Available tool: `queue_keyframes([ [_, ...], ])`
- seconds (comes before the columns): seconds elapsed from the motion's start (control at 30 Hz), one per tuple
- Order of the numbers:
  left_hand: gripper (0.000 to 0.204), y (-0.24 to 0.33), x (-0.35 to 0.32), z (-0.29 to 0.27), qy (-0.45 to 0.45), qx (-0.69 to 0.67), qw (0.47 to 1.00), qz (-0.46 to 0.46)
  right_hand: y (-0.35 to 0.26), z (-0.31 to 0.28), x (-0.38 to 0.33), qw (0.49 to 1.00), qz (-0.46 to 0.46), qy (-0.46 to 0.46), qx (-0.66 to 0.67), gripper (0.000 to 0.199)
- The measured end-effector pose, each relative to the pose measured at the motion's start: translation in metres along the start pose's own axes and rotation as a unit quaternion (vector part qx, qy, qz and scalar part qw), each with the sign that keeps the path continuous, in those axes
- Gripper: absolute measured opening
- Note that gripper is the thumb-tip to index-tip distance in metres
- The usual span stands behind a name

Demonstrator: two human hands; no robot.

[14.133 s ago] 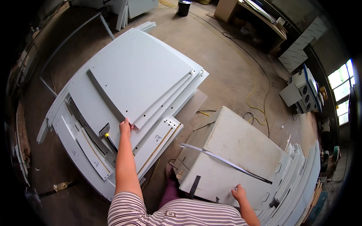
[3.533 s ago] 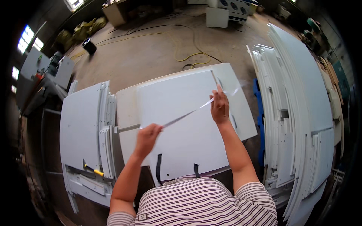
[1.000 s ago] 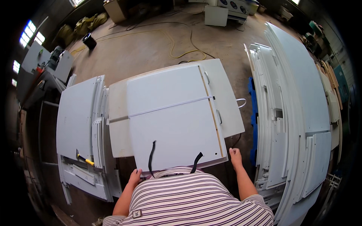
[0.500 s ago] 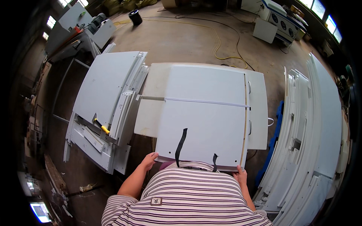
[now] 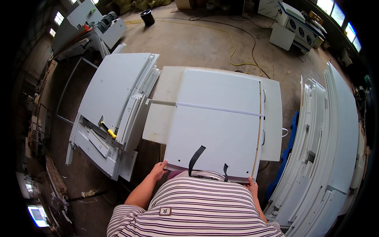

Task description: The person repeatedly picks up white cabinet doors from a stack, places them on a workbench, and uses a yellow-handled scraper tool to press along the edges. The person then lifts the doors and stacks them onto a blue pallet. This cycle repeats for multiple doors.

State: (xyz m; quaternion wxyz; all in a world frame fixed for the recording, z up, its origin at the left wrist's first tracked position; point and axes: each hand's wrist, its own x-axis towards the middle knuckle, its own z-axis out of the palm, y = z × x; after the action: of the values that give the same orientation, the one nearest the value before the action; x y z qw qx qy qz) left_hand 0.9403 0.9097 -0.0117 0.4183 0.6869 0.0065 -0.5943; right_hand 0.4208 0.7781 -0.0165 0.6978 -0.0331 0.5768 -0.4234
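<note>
Hands are gripping the near edge of a white panel [image 5: 219, 122] lying flat on a pale table [image 5: 162, 118]: left hand [image 5: 158, 170] curling around its near left corner, right hand [image 5: 252, 185] closing on the right corner. Two black straps [image 5: 196, 159] are hanging over that edge.

The left hand [image 5: 159, 171] grips the near left corner of a white panel [image 5: 217, 122], the right hand [image 5: 252, 184] its near right corner. Two black straps [image 5: 196, 158] hang over its near edge. A yellow-handled tool [image 5: 108, 130] lies on the stacked panels [image 5: 112, 94] at left.
</note>
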Motion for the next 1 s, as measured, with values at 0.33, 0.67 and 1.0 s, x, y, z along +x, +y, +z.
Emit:
queue_keyframes([
  [0.33,0.050,-0.002,0.006,-0.005,0.003,0.001,1.000,-0.007,-0.003,0.006,-0.002,1.000,0.014,-0.010,-0.001,0.041],
  [0.67,0.047,0.044,-0.019,0.008,0.041,0.047,0.998,0.024,-0.028,0.053,-0.028,0.999,-0.017,0.019,-0.022,0.033],
  [1.0,0.049,0.185,0.064,0.048,0.050,0.509,0.854,0.093,-0.086,0.131,0.054,0.983,-0.104,0.066,-0.135,0.078],
])
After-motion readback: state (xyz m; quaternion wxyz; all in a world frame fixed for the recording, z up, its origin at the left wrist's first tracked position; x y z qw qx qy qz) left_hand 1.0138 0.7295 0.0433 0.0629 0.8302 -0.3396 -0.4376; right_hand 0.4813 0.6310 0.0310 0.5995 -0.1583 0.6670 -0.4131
